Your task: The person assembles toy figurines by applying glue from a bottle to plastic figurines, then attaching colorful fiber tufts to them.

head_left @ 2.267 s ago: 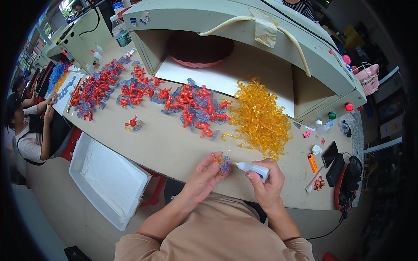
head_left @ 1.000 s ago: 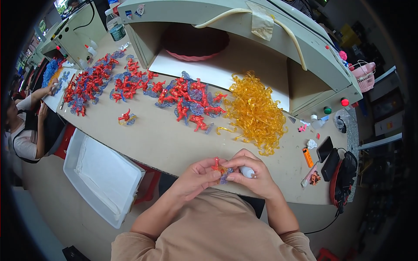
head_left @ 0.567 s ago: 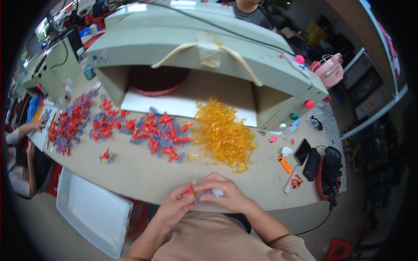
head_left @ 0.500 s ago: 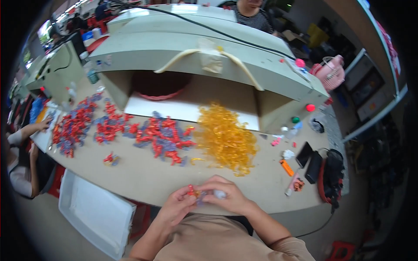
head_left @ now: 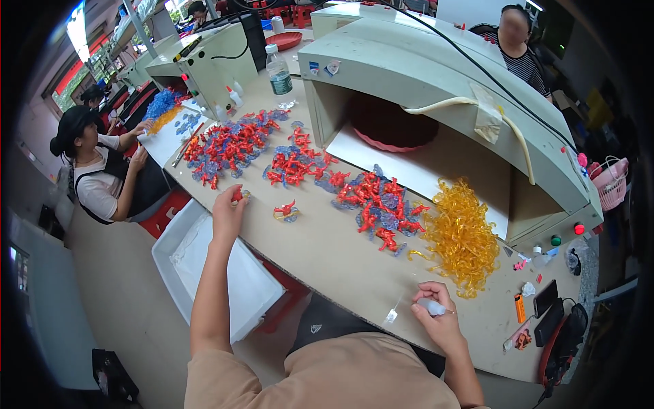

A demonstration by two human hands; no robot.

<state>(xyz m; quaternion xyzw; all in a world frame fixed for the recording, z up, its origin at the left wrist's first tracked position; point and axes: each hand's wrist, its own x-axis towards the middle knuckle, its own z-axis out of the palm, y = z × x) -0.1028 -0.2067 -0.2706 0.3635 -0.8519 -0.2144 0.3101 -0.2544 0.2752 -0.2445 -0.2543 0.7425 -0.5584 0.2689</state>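
Note:
My left hand [head_left: 226,217] reaches out over the table's near edge at the left, closed on a small red figure [head_left: 238,195] that its fingers partly cover. Close to its right, a red figure with a yellowish piece and a clear bluish base [head_left: 287,212] lies alone on the table. At the right, my right hand [head_left: 441,320] is closed round a small whitish squeeze bottle [head_left: 431,306]. Beyond that hand lies a heap of curly clear-yellow plastic pieces [head_left: 464,238]. Several red figures on bluish bases [head_left: 378,204] are spread left of the heap.
More red figures [head_left: 231,146] cover the table's far left, near a water bottle [head_left: 279,78]. A pale booth [head_left: 436,82] stands behind. A white bin [head_left: 262,300] sits below the left edge. A lighter [head_left: 520,308] and phone [head_left: 545,298] lie right. A co-worker [head_left: 102,163] sits left.
My hands have parted: the left has carried the red figure out to the left, while the right keeps the bottle at the right. The view has swung left.

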